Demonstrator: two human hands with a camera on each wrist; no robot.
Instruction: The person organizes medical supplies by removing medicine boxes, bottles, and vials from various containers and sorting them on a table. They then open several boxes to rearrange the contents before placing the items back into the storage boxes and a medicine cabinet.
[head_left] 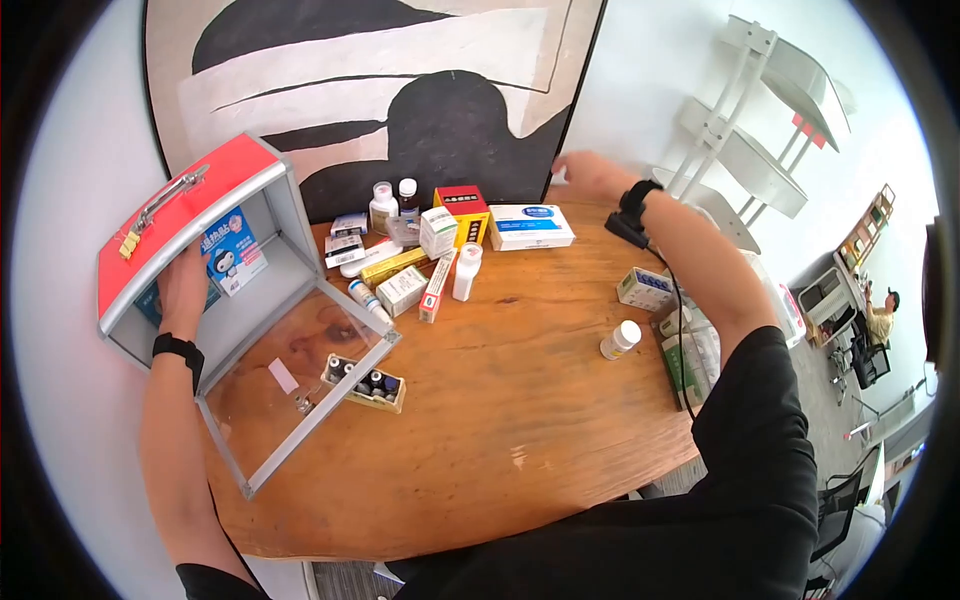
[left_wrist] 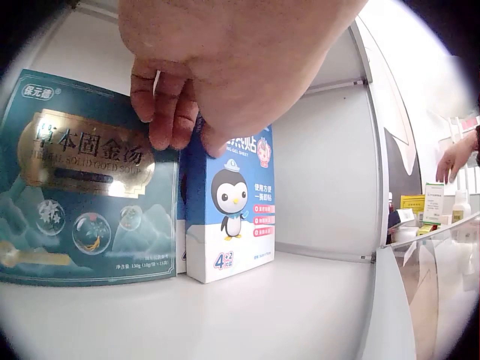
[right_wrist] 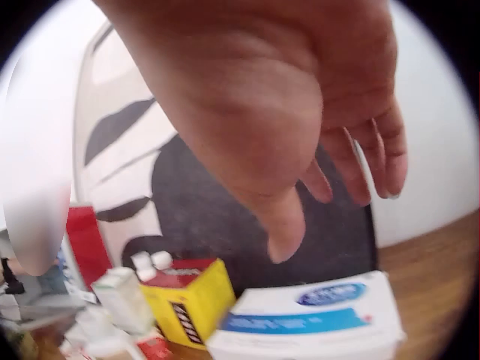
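Note:
My left hand (head_left: 183, 285) reaches into the red-topped case (head_left: 215, 170). In the left wrist view its loosely bent fingertips hang over the upper part of a green herbal soup box (left_wrist: 82, 232). The thumb overlaps the top left corner of a blue gel sheet box (left_wrist: 232, 202) with a penguin. Both boxes stand upright on the case floor, side by side. My right hand (head_left: 592, 177) is raised at the back of the table, fingers extended and holding nothing. Below it, in the right wrist view, lies a white-and-blue box (right_wrist: 300, 341), with a red-and-yellow box (right_wrist: 187, 300) beside it.
The case's clear, metal-framed door (head_left: 325, 410) hangs open over the table, near a carton of small vials (head_left: 365, 383). Several medicine boxes and bottles, including a white bottle (head_left: 467, 272), crowd the back. A pill bottle (head_left: 620, 340) and a small carton (head_left: 645, 289) stand right.

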